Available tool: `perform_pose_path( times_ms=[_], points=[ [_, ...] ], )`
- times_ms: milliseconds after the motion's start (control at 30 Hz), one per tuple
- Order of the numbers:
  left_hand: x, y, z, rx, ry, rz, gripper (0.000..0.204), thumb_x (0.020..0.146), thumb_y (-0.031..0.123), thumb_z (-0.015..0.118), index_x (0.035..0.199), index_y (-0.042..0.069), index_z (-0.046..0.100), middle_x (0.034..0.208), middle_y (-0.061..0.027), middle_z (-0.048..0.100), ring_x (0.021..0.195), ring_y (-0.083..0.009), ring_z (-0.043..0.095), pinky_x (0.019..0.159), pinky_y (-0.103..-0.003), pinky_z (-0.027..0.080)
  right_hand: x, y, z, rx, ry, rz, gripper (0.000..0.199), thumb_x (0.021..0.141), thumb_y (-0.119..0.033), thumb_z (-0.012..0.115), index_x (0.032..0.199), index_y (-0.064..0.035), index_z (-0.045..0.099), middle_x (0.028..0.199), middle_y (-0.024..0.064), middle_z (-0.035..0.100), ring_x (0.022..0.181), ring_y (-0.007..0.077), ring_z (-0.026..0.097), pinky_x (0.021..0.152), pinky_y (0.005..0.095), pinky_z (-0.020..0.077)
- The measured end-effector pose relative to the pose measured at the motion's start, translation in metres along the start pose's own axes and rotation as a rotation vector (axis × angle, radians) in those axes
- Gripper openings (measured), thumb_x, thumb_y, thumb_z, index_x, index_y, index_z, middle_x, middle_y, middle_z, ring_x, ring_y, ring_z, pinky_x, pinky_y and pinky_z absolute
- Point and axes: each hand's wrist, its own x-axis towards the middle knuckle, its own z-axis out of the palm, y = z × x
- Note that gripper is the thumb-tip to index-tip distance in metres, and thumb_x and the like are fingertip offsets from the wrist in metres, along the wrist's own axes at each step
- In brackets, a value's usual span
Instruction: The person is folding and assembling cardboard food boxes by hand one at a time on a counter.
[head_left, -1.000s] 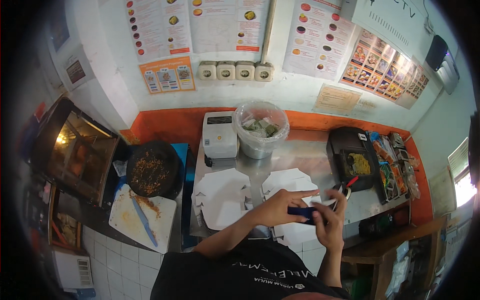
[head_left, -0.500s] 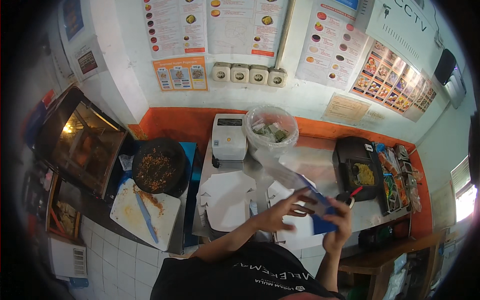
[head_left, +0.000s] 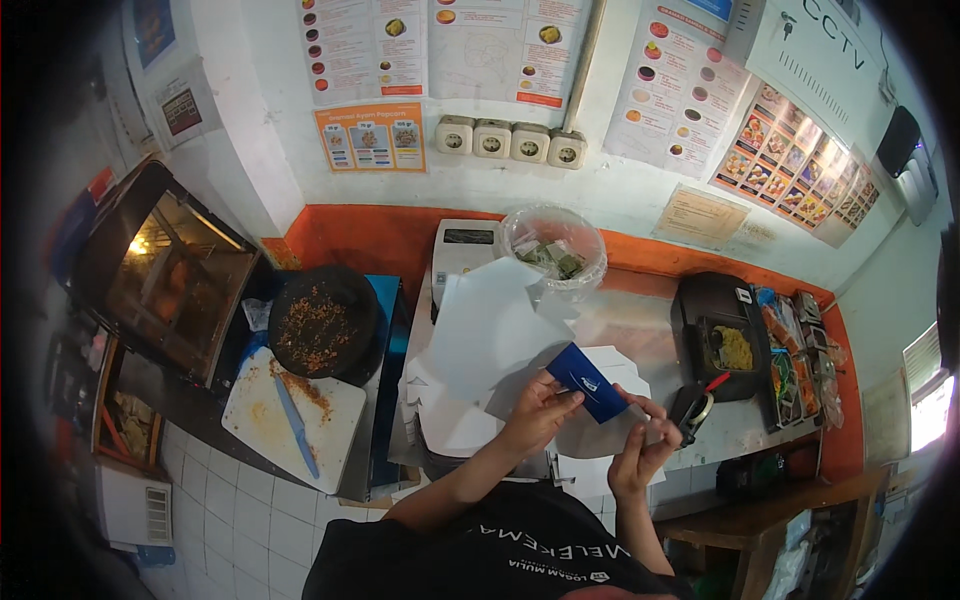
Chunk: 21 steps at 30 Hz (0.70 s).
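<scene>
Between my two hands is a half-folded cardboard box (head_left: pixel 588 383), with a blue printed panel and a large white flap raised to the left. My left hand (head_left: pixel 538 410) pinches the left end of the blue panel between thumb and fingers. My right hand (head_left: pixel 643 437) grips the box's right end, its fingers bent around the edge. Below the white flap lies a stack of flat white box blanks (head_left: pixel 455 428) on the steel counter. More white cardboard (head_left: pixel 618 368) lies beneath my hands, partly covered by them.
A label printer (head_left: pixel 452 262) and a lined bucket of small packets (head_left: pixel 552 277) stand at the back. To the right are a black appliance with yellow food (head_left: pixel 733 349) and a tape dispenser (head_left: pixel 690 414). Leftward are a black pan (head_left: pixel 322 325), a cutting board (head_left: pixel 340 440) and a blue knife (head_left: pixel 297 428).
The cardboard box has turned and shifted left, its white flap now spread over the stack and partly before the printer. My left hand, apart and blurred before, now pinches the blue panel.
</scene>
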Motion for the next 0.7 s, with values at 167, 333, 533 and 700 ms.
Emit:
perform_pose_path(
  times_ms=[167, 333, 533, 700],
  points=[
    [-0.005, 0.019, -0.008, -0.013, -0.013, 0.010, 0.027, 0.105, 0.008, 0.053, 0.131, 0.008, 0.058, 0.118, -0.0059, 0.069, 0.109, -0.0187, 0.068, 0.093, -0.038, 0.057, 0.010, -0.007, -0.012, -0.505, -0.539, -0.098, 0.035, 0.084, 0.009, 0.060, 0.116, -0.0050, 0.066, 0.141, 0.0277, 0.051, 0.131, 0.0482, 0.053, 0.109, 0.0520, 0.0464],
    [-0.011, 0.014, -0.024, 0.254, 0.159, 0.124, 0.026, 0.109, 0.024, 0.049, 0.112, 0.003, 0.062, 0.103, -0.0048, 0.069, 0.094, -0.0119, 0.068, 0.088, -0.031, 0.058, 0.027, -0.010, 0.001, -0.796, -0.739, -0.056, 0.052, 0.074, 0.007, 0.070, 0.125, -0.0044, 0.068, 0.147, 0.0207, 0.052, 0.134, 0.0428, 0.052, 0.109, 0.0475, 0.0468],
    [-0.021, -0.008, -0.016, 0.397, 0.332, 0.267, 0.033, 0.111, 0.027, 0.045, 0.119, 0.000, 0.061, 0.114, -0.0044, 0.061, 0.099, -0.0099, 0.062, 0.089, -0.027, 0.056, 0.008, 0.033, 0.032, -0.928, -0.534, -0.053, 0.042, 0.089, 0.000, 0.066, 0.131, 0.0010, 0.064, 0.143, 0.0238, 0.055, 0.131, 0.0414, 0.054, 0.109, 0.0482, 0.0439],
    [-0.040, 0.021, -0.037, 1.034, 0.183, 0.272, 0.029, 0.109, 0.020, 0.050, 0.116, -0.006, 0.060, 0.106, -0.0096, 0.063, 0.092, -0.0140, 0.063, 0.079, -0.029, 0.055, -0.010, 0.046, 0.033, -0.587, -0.543, 0.272, 0.047, 0.089, -0.013, 0.075, 0.132, 0.0013, 0.060, 0.130, 0.0226, 0.062, 0.117, 0.0371, 0.063, 0.096, 0.0423, 0.0529]
  ],
)
